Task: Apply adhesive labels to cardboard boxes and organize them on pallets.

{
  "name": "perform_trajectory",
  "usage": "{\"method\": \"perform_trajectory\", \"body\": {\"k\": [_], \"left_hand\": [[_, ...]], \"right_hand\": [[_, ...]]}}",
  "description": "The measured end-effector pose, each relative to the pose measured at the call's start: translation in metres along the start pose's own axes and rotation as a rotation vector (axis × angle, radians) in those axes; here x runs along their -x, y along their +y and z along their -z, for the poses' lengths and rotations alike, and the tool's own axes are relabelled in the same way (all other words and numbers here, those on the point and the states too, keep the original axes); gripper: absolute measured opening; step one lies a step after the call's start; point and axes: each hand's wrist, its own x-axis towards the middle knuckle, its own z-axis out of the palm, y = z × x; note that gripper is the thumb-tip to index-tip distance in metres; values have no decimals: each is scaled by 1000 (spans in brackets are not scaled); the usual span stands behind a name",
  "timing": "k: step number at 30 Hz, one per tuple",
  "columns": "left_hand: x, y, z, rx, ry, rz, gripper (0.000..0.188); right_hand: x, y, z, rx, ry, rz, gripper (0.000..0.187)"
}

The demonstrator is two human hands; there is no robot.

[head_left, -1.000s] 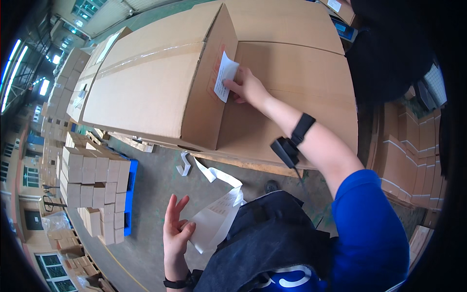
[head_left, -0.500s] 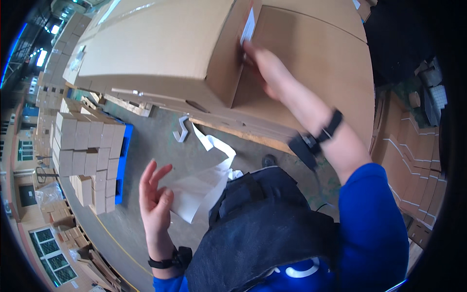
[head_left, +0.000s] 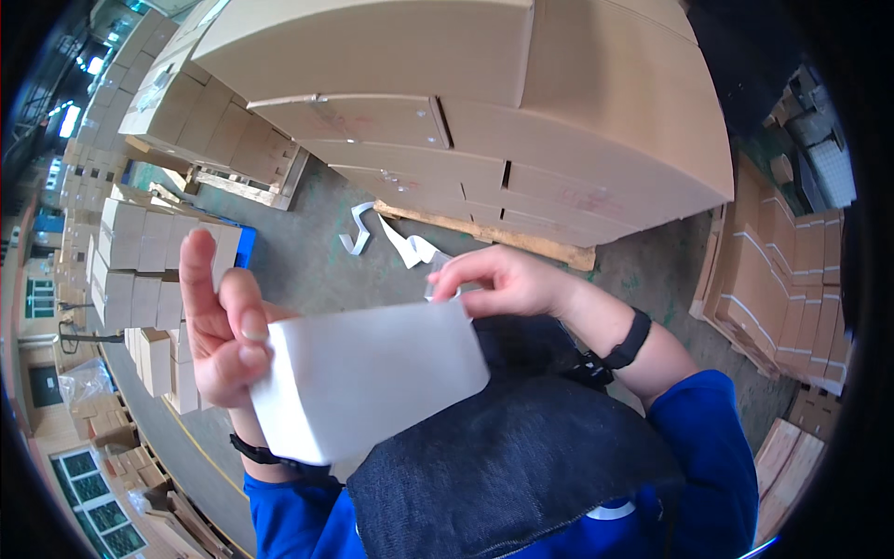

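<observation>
A white sheet of label backing paper (head_left: 368, 377) is held in front of the person's chest, above a dark denim apron (head_left: 521, 475). Its long axis runs from the lower left to the upper right of the view, so it is tilted slightly, and its broad blank face is turned up toward the camera. Only one such sheet is seen in the hands.

The left hand (head_left: 223, 331) is closed on the left edge of the sheet: the thumb is pressed on top of the paper and some fingers are behind it, while the index and middle fingers are stretched upward, free of the sheet. The right hand (head_left: 507, 279) is placed at the upper right corner of the sheet, with thumb and index finger pinched together at the edge; whether a label is held between them cannot be told. The other fingers of this hand are loosely curled. A black wristband (head_left: 629, 340) is worn on the right wrist, and another dark band (head_left: 265, 455) on the left wrist.

On the concrete floor (head_left: 307, 261) beyond the hands, two white paper strips (head_left: 391, 238) are lying, near a wooden pallet (head_left: 494, 238). Large cardboard boxes (head_left: 484, 102) are stacked on this pallet. To the left, a stack of smaller cartons (head_left: 149, 279) is standing on a blue pallet (head_left: 245, 247).
</observation>
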Motion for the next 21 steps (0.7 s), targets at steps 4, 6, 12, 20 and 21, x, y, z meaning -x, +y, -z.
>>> {"method": "perform_trajectory", "body": {"k": [4,6,12,20,21], "left_hand": [[12,26,56,-1142,89,243,67],[11,13,69,-944,-206,337,71],[27,-33,41,-727,-570,624,55],[41,-71,28,-98,-331,636,26],[42,-75,25,-95,-282,646,25]], "right_hand": [[12,2,-29,-134,297,92,11],[11,-2,-46,-64,351,86,14],[32,-19,-82,290,495,189,16],[79,-32,-99,485,626,395,20],[87,-32,-99,474,664,398,18]]}}
